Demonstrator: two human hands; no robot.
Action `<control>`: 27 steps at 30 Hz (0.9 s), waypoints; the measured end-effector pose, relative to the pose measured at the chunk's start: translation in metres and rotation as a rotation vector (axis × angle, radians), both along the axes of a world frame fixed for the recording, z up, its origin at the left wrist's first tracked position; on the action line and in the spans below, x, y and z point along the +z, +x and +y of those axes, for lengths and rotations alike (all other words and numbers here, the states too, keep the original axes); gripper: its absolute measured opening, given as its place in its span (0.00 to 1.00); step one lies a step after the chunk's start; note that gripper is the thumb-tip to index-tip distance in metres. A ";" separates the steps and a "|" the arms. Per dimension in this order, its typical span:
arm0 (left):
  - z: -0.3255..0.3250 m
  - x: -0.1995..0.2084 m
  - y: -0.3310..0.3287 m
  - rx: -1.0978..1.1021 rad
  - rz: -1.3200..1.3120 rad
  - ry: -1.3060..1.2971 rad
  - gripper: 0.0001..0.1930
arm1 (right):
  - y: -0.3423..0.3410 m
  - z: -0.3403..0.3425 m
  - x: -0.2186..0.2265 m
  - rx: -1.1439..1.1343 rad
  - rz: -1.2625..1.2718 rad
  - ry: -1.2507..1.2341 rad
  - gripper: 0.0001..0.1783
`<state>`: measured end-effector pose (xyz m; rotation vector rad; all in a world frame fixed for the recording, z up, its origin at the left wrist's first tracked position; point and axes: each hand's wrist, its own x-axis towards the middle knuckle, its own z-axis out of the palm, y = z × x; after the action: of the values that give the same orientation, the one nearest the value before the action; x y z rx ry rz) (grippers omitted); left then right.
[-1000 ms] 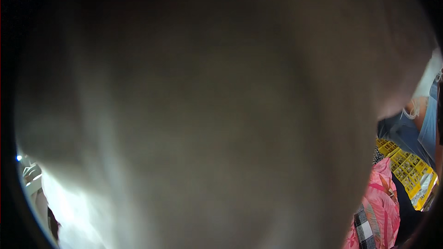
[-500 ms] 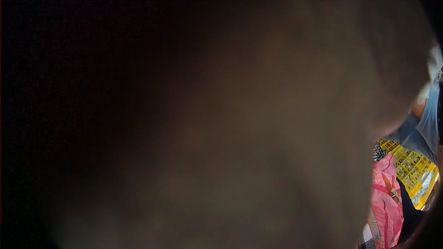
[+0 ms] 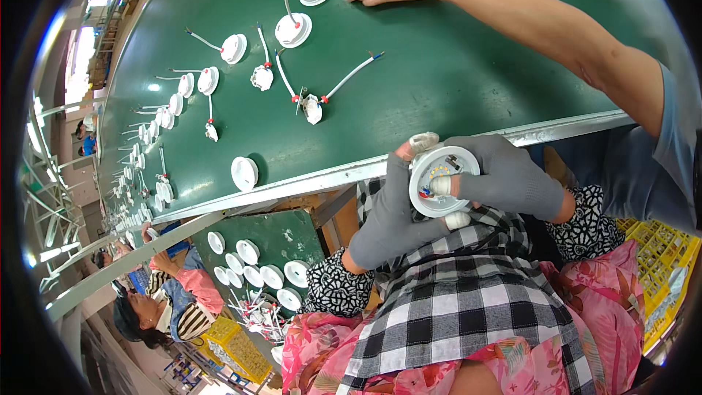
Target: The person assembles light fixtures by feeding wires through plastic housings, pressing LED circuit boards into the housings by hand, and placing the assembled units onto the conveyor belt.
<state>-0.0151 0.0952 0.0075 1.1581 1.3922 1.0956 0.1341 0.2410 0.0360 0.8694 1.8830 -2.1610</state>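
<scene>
Both my hands wear grey gloves with pale wraps on the fingertips. Between them, over my lap near the table edge, is a white round lamp housing (image 3: 466,158) with small yellow LEDs and red and blue bits inside. My left hand (image 3: 402,216) is closed around its left and lower rim. From the right, my right hand (image 3: 504,179) grips it, the thumb pressed into the open face. Its other fingers are partly hidden behind the housing.
Across the green table (image 3: 439,66) lie several white lamp parts with cables (image 3: 293,31). A co-worker's arm (image 3: 526,11) reaches in from the right. A lower green board (image 3: 292,230) holds several white housings. Yellow crates (image 3: 662,256) stand at right; another person (image 3: 172,300) sits at left.
Half a second ago a dark blurred shape covered nearly the whole view. It has gone, and the table, my hands and the lamp housing now show.
</scene>
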 end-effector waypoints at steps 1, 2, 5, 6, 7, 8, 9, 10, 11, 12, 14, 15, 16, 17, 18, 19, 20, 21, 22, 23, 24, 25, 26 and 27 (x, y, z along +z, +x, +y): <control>0.001 -0.001 0.002 -0.011 0.103 0.052 0.53 | 0.001 -0.004 -0.009 -0.023 0.039 0.145 0.23; 0.002 -0.001 0.004 -0.022 0.208 0.104 0.51 | 0.001 -0.009 -0.018 -0.046 0.080 0.291 0.23; -0.002 -0.005 0.013 0.058 0.239 0.143 0.50 | 0.000 -0.021 -0.013 -0.138 0.028 0.238 0.22; -0.002 -0.008 0.011 0.067 0.256 0.166 0.50 | 0.001 -0.027 -0.022 -0.133 0.047 0.260 0.22; -0.002 -0.012 0.008 0.020 0.256 0.129 0.49 | 0.003 -0.035 -0.043 -0.207 0.151 0.258 0.22; 0.002 -0.013 0.005 -0.027 0.254 0.099 0.48 | 0.004 -0.032 -0.053 -0.279 0.255 0.259 0.22; 0.004 -0.005 -0.001 -0.035 0.232 0.053 0.45 | -0.002 -0.020 -0.041 -0.168 0.138 0.101 0.23; -0.001 -0.006 -0.008 -0.044 0.256 0.109 0.45 | -0.006 -0.009 -0.023 -0.046 0.020 -0.046 0.23; -0.001 0.012 -0.013 -0.044 0.191 0.037 0.47 | -0.004 0.001 -0.016 -0.049 0.088 -0.081 0.23; -0.003 0.030 -0.020 -0.046 0.116 -0.035 0.48 | -0.001 0.010 -0.012 -0.112 0.141 -0.179 0.21; -0.019 0.028 -0.042 0.224 -0.053 0.129 0.46 | -0.003 0.023 -0.012 -0.259 0.189 0.024 0.15; -0.022 0.024 -0.054 0.348 0.021 0.084 0.44 | -0.007 0.033 -0.017 -0.282 0.226 0.415 0.13; -0.028 0.021 -0.065 0.474 0.093 0.032 0.42 | -0.015 0.044 -0.025 -0.301 0.262 0.800 0.12; -0.030 0.014 -0.073 0.594 0.127 0.011 0.35 | -0.024 0.061 -0.040 -0.340 0.262 1.218 0.15; -0.029 0.011 -0.080 0.601 0.125 0.016 0.35 | -0.030 0.086 -0.058 -0.379 0.245 1.637 0.18; -0.028 0.013 -0.089 0.594 0.317 0.001 0.31 | -0.035 0.116 -0.071 -0.351 0.183 1.777 0.21; -0.025 0.013 -0.098 0.580 0.506 -0.015 0.28 | -0.036 0.151 -0.082 -0.325 0.112 1.919 0.24; -0.021 0.008 -0.106 0.611 0.641 0.064 0.23 | -0.037 0.186 -0.093 -0.295 0.031 1.997 0.25; -0.015 0.007 -0.111 0.623 0.642 0.068 0.23 | -0.034 0.218 -0.099 -0.264 -0.058 2.076 0.26; -0.007 0.001 -0.118 0.591 0.786 0.080 0.24 | -0.029 0.245 -0.110 -0.259 -0.054 2.081 0.26; 0.003 0.000 -0.122 0.553 0.925 0.102 0.24 | -0.019 0.269 -0.110 -0.282 -0.137 2.113 0.26; 0.010 -0.005 -0.127 0.585 0.973 0.155 0.18 | -0.025 0.272 -0.106 -0.298 -0.202 2.131 0.27; 0.010 -0.013 -0.136 0.595 0.972 0.150 0.18 | -0.024 0.268 -0.105 -0.290 -0.192 2.131 0.27; 0.006 -0.024 -0.146 0.600 0.937 0.120 0.14 | -0.031 0.244 -0.085 -0.390 -0.194 2.101 0.27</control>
<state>-0.1613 0.1012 -0.0163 1.4696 2.5482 1.0720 0.1035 0.4848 -0.0494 1.3845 3.3450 0.8002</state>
